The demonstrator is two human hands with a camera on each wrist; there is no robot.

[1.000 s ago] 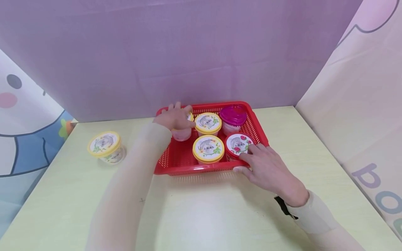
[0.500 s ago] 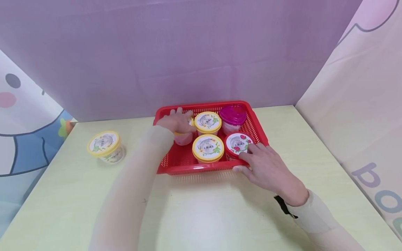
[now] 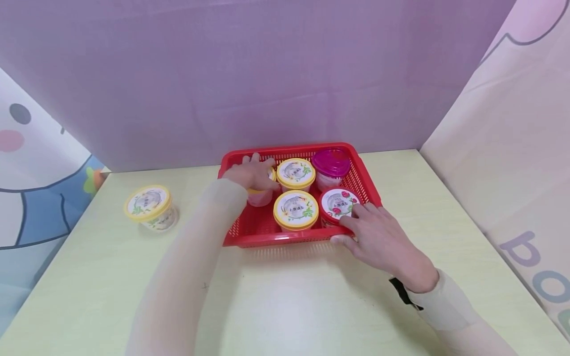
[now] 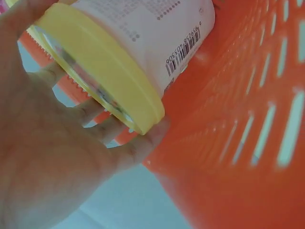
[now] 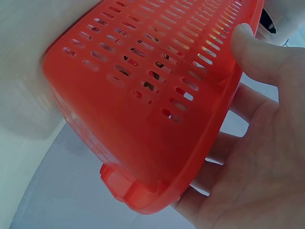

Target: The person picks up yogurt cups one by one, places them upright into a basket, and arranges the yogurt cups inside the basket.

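My left hand (image 3: 251,174) reaches into the back left of the red plastic basket (image 3: 271,240) and grips a tub (image 3: 260,199) by its yellow lid. In the left wrist view the fingers curl around the lid (image 4: 102,62), and a barcode shows on the tub's pale side. My right hand (image 3: 378,240) holds the basket's front rim near the right corner, thumb outside and fingers over the edge. Beside the gripped tub stand two more yellow-lidded tubs, one at the back (image 3: 296,173) and one in front (image 3: 296,210). A red-lidded tub (image 3: 339,203) is near the right hand.
A tub with a purple lid (image 3: 331,164) fills the basket's back right corner. Another yellow-lidded tub (image 3: 150,206) stands on the pale table (image 3: 285,306), left of the basket. A purple cloth backdrop (image 3: 267,79) rises behind the basket; printed panels flank the table.
My left hand and its tub have shifted slightly down and toward the near side of the basket, then stayed nearly still. The right hand keeps its place on the rim.
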